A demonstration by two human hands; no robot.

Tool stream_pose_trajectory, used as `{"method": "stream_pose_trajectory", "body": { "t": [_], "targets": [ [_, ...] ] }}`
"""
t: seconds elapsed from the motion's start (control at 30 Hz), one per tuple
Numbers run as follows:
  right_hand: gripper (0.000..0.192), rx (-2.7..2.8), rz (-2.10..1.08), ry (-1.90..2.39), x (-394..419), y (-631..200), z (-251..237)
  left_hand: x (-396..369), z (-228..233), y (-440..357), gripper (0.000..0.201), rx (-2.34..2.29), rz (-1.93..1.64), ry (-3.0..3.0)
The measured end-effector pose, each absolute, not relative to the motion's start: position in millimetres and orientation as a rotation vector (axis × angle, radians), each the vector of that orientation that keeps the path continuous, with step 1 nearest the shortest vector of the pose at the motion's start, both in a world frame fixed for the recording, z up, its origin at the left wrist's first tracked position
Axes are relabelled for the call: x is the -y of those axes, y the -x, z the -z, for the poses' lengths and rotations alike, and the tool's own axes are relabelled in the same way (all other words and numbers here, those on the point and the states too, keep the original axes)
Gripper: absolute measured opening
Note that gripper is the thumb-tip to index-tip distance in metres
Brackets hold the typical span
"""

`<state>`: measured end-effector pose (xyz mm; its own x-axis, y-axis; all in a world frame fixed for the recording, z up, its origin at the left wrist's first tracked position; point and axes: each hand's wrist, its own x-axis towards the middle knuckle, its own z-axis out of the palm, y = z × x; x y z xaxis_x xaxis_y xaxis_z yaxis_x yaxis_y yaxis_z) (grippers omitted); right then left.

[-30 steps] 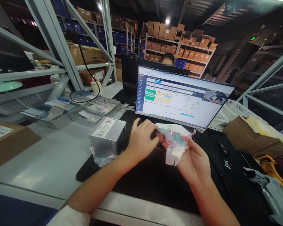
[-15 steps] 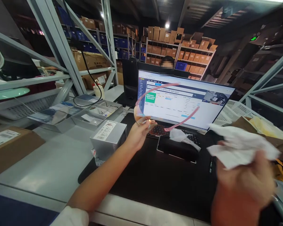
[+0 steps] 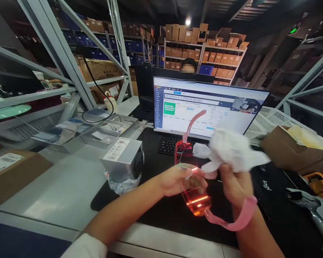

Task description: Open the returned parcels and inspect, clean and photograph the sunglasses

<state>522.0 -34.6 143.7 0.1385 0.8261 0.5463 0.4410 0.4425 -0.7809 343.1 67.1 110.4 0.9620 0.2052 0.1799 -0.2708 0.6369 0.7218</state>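
My left hand (image 3: 177, 181) grips a pair of pink glasses with red-tinted lenses (image 3: 195, 200) at the bridge, above the black desk mat (image 3: 161, 211). One pink temple arm points up toward the monitor (image 3: 204, 107); the other curls under my right wrist. My right hand (image 3: 235, 184) holds a crumpled white cloth (image 3: 233, 150) against the glasses. A grey product box with a label (image 3: 123, 157) stands just left of my left hand, on a crumpled plastic bag.
A keyboard (image 3: 169, 145) lies under the monitor. Metal trays (image 3: 107, 129) with small items sit at left, a cardboard box (image 3: 8, 172) at the near left edge. A brown paper bag (image 3: 293, 154) and a scanner-like tool (image 3: 309, 208) lie right. A person sits behind the monitor.
My left hand has brought the glasses down from in front of the screen to over the mat. My right hand came back from the right with the cloth and meets the glasses.
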Motion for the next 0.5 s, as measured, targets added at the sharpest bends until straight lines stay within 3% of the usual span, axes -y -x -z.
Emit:
{"method": "stream_pose_trajectory", "body": {
  "t": [0.1,0.17,0.27,0.4,0.5],
  "targets": [
    [0.035,1.638,-0.911,1.115,32.0,-507.3,-156.3,-62.1,-107.6,-346.6,0.046,0.077,-0.27,-0.815],
    [0.041,1.616,-1.047,1.047,29.3,-502.3,-164.3,-60.9,-106.7,-347.5,0.045,0.028,-0.315,-0.803],
    [0.042,1.503,-1.091,0.99,22.2,-501.1,-165.4,-61.2,-105.8,-347.6,0.05,-0.019,-0.32,-0.804],
    [0.015,1.311,-0.964,1.14,12.2,-503.9,-153.8,-62.5,-103.5,-347.6,0.053,-0.034,-0.286,-0.815],
    [0.023,1.395,-0.865,1.232,8.6,-505.3,-149.5,-63.9,-101.0,-347.4,0.051,0.01,-0.203,-0.832]
  ]
}}
